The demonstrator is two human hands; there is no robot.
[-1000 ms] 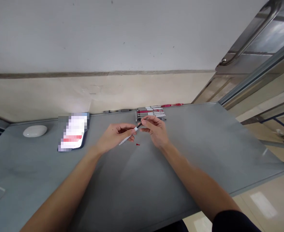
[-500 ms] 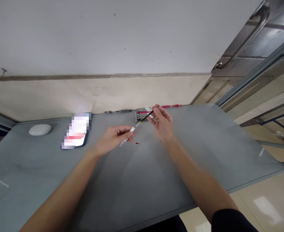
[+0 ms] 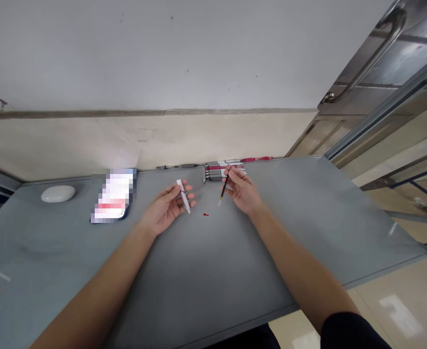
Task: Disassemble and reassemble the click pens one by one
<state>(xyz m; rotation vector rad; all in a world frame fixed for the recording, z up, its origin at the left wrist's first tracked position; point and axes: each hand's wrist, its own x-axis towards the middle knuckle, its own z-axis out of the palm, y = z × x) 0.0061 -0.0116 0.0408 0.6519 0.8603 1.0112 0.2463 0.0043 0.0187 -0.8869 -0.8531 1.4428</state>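
Note:
My left hand (image 3: 166,207) lies palm up above the grey table (image 3: 213,271) and holds a white pen barrel (image 3: 183,195) across its fingers. My right hand (image 3: 241,190) pinches a thin black refill (image 3: 224,190) near its upper end, tip pointing down toward the table. The two hands are apart, roughly a hand's width between them. A small red piece (image 3: 206,214) lies on the table between and just below them. A row of several pens (image 3: 223,171) lies just behind my right hand.
A blurred card or phone (image 3: 113,202) and a white oval case (image 3: 58,193) lie at the far left of the table. More pens (image 3: 179,166) rest along the back edge by the wall. A metal door with a handle (image 3: 366,63) stands at the right.
The refill has come fully out of the white barrel. My right hand swung it down to point at the table; my left hand turned palm up with the barrel.

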